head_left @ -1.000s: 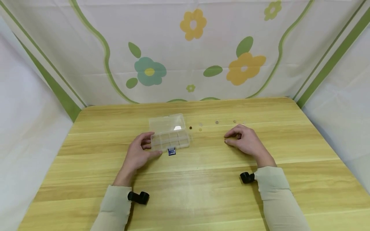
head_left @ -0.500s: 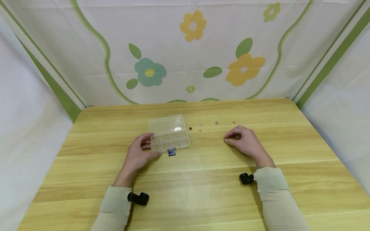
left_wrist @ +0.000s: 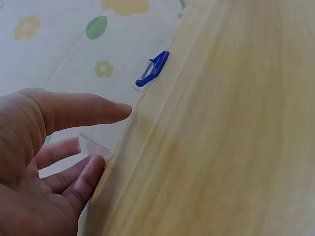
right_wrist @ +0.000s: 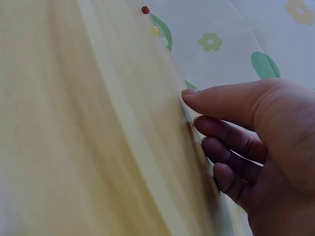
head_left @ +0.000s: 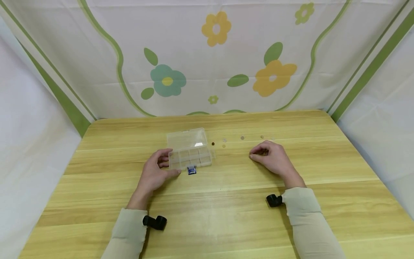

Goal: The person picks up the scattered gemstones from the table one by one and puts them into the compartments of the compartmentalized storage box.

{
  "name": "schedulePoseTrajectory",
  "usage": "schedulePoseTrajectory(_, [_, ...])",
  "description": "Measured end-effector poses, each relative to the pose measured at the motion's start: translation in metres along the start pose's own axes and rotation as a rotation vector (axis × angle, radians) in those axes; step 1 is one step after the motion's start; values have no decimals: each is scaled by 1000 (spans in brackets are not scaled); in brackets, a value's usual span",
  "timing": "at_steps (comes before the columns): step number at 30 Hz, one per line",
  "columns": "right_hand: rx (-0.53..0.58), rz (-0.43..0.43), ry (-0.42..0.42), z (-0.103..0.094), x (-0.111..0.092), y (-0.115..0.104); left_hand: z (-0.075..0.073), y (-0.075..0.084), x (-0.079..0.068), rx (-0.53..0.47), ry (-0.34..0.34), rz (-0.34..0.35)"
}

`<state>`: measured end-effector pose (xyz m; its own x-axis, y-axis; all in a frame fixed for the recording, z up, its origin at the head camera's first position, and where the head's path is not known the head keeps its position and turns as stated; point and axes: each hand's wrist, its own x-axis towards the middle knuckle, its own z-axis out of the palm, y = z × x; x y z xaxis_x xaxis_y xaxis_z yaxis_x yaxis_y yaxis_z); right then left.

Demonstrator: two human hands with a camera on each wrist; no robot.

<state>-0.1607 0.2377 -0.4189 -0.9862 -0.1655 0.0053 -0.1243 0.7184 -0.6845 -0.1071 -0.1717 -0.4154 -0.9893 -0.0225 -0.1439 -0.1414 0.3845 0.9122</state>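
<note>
My left hand (head_left: 154,172) holds the left end of a clear plastic compartment box (head_left: 190,158), thumb at its front edge and fingers around the side. The box's lid (head_left: 185,138) is folded back, and a blue latch (head_left: 192,170) hangs at its front. In the left wrist view the thumb is straight and the other fingers (left_wrist: 88,179) bend against the box. Right of the box, my right hand (head_left: 272,157) is low over the table, thumb and index fingertips together. They seem to pinch a tiny bead, mostly hidden. Its other fingers (right_wrist: 231,162) are curled loosely.
Small beads lie behind and left of my right hand: a dark red one (head_left: 213,143), a yellow one (head_left: 224,146), a clear one (head_left: 224,140), a purplish one (head_left: 242,137) and a brownish one (head_left: 262,136). A flowered curtain (head_left: 194,100) hangs behind the wooden table (head_left: 207,216).
My right hand has shifted slightly left, and its thumb and index fingertips have come closer together. The left hand and the box have stayed put.
</note>
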Motion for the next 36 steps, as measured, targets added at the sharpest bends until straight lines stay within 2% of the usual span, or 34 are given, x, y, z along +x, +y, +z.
schedulePoseTrajectory(19, [40,20,15,13,3,-10,-1,-4,-3,-15,7,-10])
schedulePoseTrajectory(36, [125,55,40,24,6,-19,0,1,2,15,-1,2])
